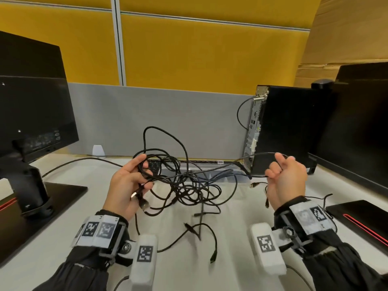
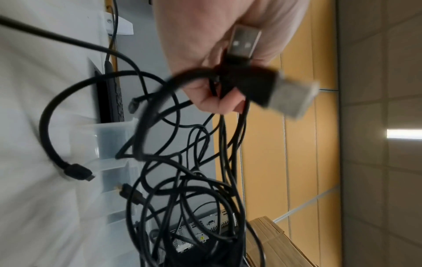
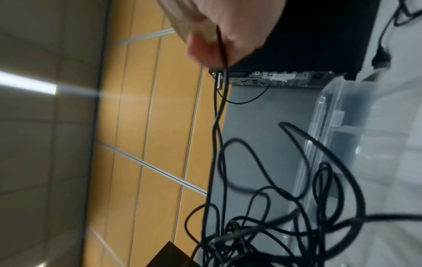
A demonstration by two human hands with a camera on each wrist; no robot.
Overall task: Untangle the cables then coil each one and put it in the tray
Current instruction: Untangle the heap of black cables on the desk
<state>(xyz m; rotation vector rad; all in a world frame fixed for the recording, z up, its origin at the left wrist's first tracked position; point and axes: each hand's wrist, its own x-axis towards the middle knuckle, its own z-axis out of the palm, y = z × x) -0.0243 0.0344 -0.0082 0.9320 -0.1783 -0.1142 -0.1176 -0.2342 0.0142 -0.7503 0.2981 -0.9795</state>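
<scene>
1. The cables [image 1: 189, 185] form one black tangle hanging between the two raised hands, its low loops and loose plugs touching the desk [image 1: 42, 238]. How many cables there are cannot be told; several plug ends show.
2. The left hand [image 1: 128, 185] grips a bunch of strands, with two USB plugs [image 2: 244, 41] sticking out of the fist.
3. The right hand [image 1: 287, 177] pinches a single thin strand [image 3: 217, 117], drawn taut leftward into the knot.
4. That strand runs left to right, so pulling the hands apart should likely free it; the right hand is nearer its end.
5. One clear tray [image 1: 228, 177] sits just behind the tangle, holding no coil yet.
6. Around stand two monitors, a keyboard and a PC tower [image 1: 283, 127].
</scene>
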